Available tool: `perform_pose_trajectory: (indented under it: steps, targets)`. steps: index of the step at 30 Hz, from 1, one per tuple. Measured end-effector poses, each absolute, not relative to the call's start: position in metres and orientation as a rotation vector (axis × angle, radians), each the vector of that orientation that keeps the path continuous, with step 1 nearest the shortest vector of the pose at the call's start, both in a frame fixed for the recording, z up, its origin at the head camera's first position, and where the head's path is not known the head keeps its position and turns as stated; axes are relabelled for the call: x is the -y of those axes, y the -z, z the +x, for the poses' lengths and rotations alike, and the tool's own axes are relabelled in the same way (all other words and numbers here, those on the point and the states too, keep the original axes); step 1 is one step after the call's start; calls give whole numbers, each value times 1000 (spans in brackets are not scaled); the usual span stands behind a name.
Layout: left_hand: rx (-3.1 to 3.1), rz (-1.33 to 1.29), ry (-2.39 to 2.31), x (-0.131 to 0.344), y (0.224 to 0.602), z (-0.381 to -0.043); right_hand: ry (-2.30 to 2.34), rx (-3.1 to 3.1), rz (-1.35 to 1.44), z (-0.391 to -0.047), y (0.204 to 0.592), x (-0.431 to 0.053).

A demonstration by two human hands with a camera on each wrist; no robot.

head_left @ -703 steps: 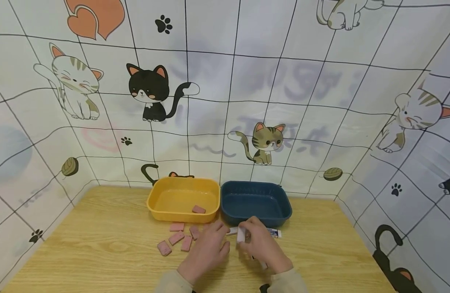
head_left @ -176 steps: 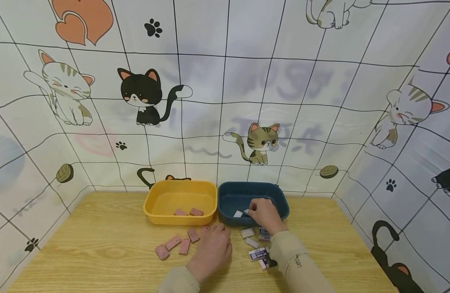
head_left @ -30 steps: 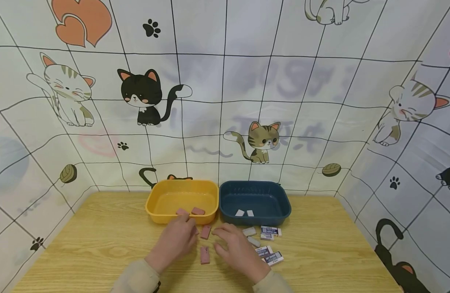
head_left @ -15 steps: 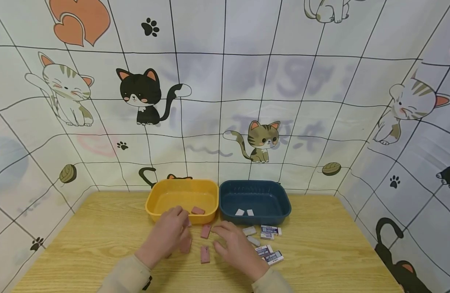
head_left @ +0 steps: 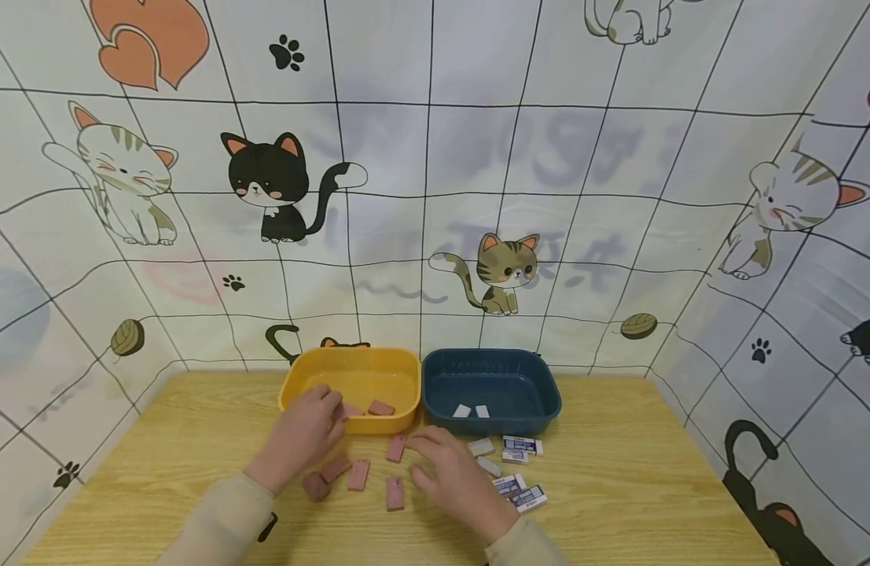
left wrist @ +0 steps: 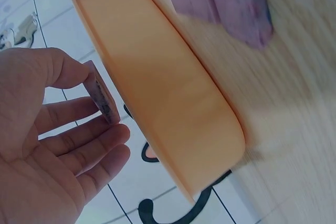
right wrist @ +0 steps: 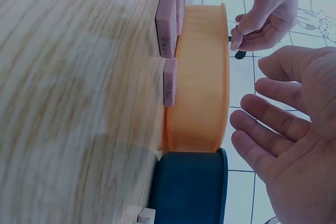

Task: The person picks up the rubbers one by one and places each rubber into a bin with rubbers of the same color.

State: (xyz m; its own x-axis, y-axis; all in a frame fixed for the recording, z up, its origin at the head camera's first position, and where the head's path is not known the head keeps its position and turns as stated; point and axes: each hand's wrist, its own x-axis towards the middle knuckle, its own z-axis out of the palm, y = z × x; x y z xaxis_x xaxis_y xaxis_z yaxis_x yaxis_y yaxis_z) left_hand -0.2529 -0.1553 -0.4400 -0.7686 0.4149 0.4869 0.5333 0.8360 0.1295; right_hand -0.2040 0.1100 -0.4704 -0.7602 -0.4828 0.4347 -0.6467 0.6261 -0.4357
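My left hand pinches a pink eraser between thumb and fingers at the front rim of the yellow bin. In the left wrist view the eraser hangs just beside the bin's rim. Two pink erasers, one at the right, lie inside that bin. My right hand hovers over the table with loosely bent fingers and holds nothing. Nearest to it are a pink eraser and another pink eraser. More pink erasers lie below my left hand.
The dark blue bin stands against the yellow one and contains two white erasers, one at its left. Several white erasers lie in front of it, some bare, some in printed sleeves. A patterned cloth hangs behind the table.
Over the last second my left hand moves left along the yellow bin's front, pinching a pink eraser. My right hand stays put. Since the oldest frame, erasers have been added to both bins.
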Motion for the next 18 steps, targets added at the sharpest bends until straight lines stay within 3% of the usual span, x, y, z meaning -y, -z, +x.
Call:
perform_pose_trajectory:
  steps: [18]
  targets:
    - [2723, -626, 413, 177, 439, -288, -860, 2579, 927, -202, 466, -109]
